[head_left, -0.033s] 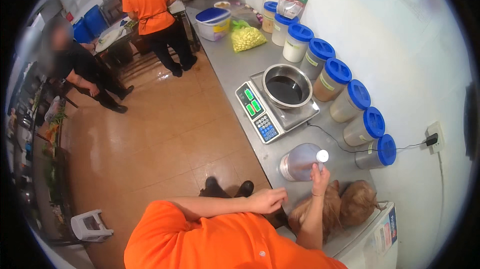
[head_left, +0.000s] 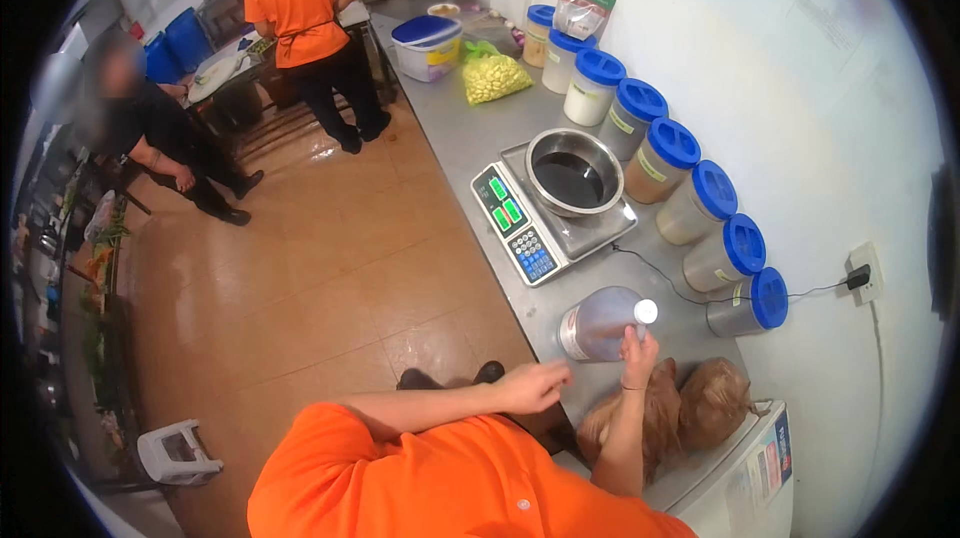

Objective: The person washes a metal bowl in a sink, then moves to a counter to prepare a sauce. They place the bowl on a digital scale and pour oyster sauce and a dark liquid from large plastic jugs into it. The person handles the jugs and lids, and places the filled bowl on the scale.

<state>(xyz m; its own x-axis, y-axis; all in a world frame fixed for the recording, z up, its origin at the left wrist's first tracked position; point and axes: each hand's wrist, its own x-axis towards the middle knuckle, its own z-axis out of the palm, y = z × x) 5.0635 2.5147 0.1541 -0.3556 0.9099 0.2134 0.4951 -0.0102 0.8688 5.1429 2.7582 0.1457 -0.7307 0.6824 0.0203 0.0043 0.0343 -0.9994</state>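
Observation:
My right hand (head_left: 640,358) is closed around the handle of a translucent plastic jug (head_left: 598,326) of brownish liquid. The jug stands on the steel counter with its white cap on. Left of it, over the counter's front edge, my left hand (head_left: 537,387) hangs with fingers curled; their inside is hidden. Farther along the counter, a digital scale (head_left: 518,228) with lit green displays carries a round metal bowl (head_left: 575,172). Dark liquid covers the bowl's bottom.
Several blue-lidded containers (head_left: 694,203) line the wall. A power cord runs from the scale to an outlet (head_left: 866,271). Brown bags (head_left: 715,403) sit near my right forearm. Two people (head_left: 300,8) stand across the room. A white stool (head_left: 178,453) is on the floor at left.
My left hand has shifted slightly left and up, away from the jug. The right hand keeps its grip on the jug. The view has moved slightly.

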